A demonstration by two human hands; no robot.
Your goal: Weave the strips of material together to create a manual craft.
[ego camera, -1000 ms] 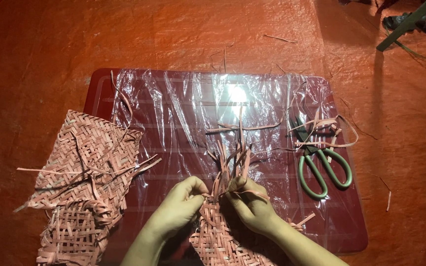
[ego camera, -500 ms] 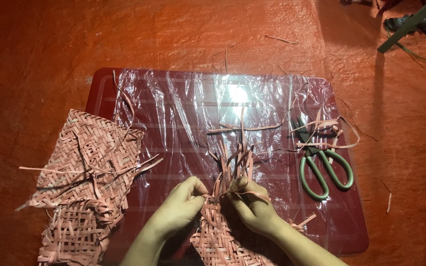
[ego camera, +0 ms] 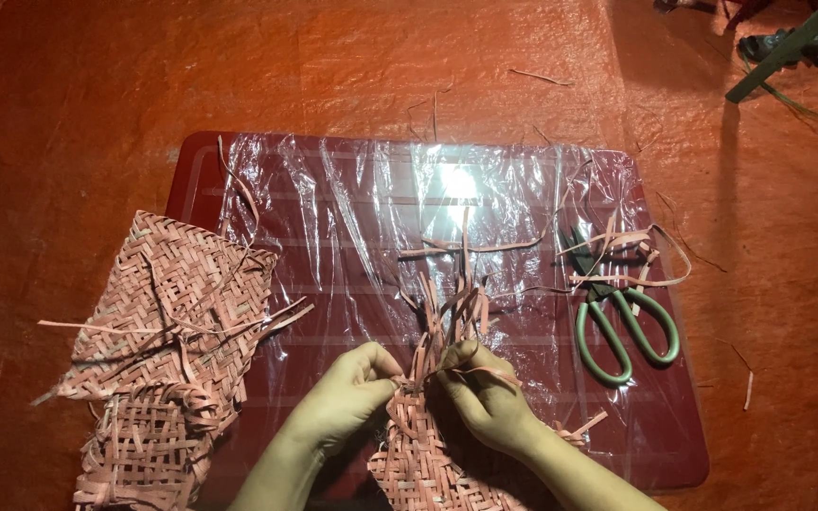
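At the dark red board's [ego camera: 201, 166] near edge, left hand [ego camera: 347, 397] and right hand [ego camera: 485, 397] pinch loose strips of the pink woven strip mat [ego camera: 418, 464], steadying its unfinished edge; green-handled scissors [ego camera: 622, 326] lie at the board's right edge

Dim reddish light; overhead glare on plastic sheet [ego camera: 456, 185]; sharp focus.

Both forearms are coming in from the bottom edge of the frame, angling toward each other at lower centre. The left hand [ego camera: 347, 396] is lying knuckles up, its fingers curled and pinched shut at the tips. The right hand [ego camera: 485, 397] is facing it, nearly touching, fingers bent inward and closed in a pinch.
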